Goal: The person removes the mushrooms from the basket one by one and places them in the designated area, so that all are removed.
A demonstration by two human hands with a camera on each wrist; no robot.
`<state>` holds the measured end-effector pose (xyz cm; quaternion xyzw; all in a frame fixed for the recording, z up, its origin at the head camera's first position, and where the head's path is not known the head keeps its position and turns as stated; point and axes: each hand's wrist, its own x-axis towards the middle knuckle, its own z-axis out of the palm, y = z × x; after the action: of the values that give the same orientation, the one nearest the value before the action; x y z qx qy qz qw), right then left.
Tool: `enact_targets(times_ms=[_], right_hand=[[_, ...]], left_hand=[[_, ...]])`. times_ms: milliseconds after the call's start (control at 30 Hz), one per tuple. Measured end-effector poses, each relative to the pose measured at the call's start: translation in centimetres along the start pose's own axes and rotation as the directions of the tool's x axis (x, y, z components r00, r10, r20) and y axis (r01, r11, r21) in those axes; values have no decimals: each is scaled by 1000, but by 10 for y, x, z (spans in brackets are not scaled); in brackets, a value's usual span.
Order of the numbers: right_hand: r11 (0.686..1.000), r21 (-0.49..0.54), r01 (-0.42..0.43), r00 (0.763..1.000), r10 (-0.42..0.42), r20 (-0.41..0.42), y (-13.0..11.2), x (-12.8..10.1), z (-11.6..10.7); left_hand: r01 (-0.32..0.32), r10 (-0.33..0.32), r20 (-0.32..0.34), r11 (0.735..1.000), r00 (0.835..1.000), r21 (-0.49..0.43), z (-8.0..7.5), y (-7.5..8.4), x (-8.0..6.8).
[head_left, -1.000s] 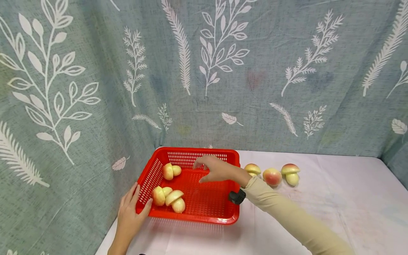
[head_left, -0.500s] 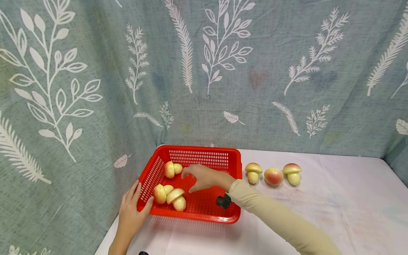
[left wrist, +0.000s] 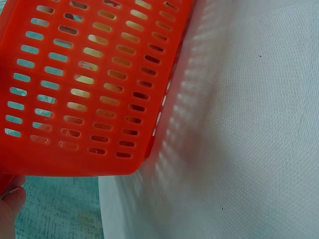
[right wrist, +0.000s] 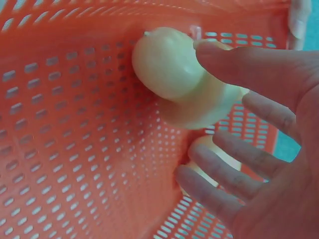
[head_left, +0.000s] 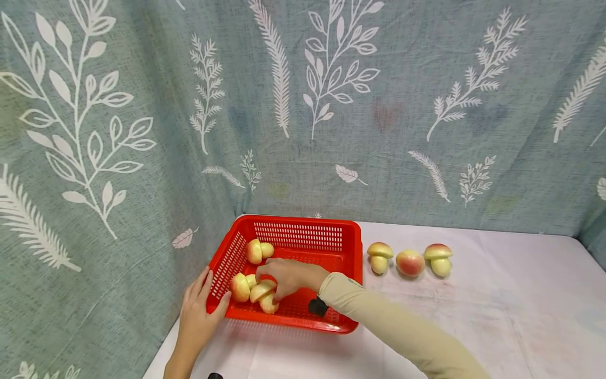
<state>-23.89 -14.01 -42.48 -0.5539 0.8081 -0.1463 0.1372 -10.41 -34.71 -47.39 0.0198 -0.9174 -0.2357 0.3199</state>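
A red slotted basket (head_left: 303, 235) stands at the table's left end with three yellow-pink toy mushrooms in it. My right hand (head_left: 276, 278) reaches in over the front mushroom (head_left: 266, 301). In the right wrist view its thumb touches that mushroom (right wrist: 169, 69) while the spread fingers (right wrist: 249, 149) stay straight beside it, over another mushroom (right wrist: 219, 149). My left hand (head_left: 201, 305) lies flat against the basket's front left corner, fingers straight. The left wrist view shows the basket's outer wall (left wrist: 84, 89) and a fingertip (left wrist: 11, 201).
Three more toy mushrooms (head_left: 380, 256) (head_left: 410, 262) (head_left: 437, 258) lie in a row on the white table (head_left: 497, 316) just right of the basket. A leaf-patterned curtain (head_left: 331, 105) hangs close behind and along the left side.
My right hand has moved from the basket's far right toward its front left and down onto the front mushroom. The left hand has stayed at the corner.
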Motion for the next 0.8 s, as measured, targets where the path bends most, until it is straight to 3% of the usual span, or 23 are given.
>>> enact_targets(times_ms=[433, 800], right_hand=[[999, 10, -38, 993, 36, 109, -11, 14, 19], [996, 29, -89, 990, 86, 116, -9, 19, 22]], left_hand=[[-5, 5, -8, 1000, 1000, 4, 0, -3, -2], [-1, 0, 9, 1000, 1000, 12, -1, -1, -1]])
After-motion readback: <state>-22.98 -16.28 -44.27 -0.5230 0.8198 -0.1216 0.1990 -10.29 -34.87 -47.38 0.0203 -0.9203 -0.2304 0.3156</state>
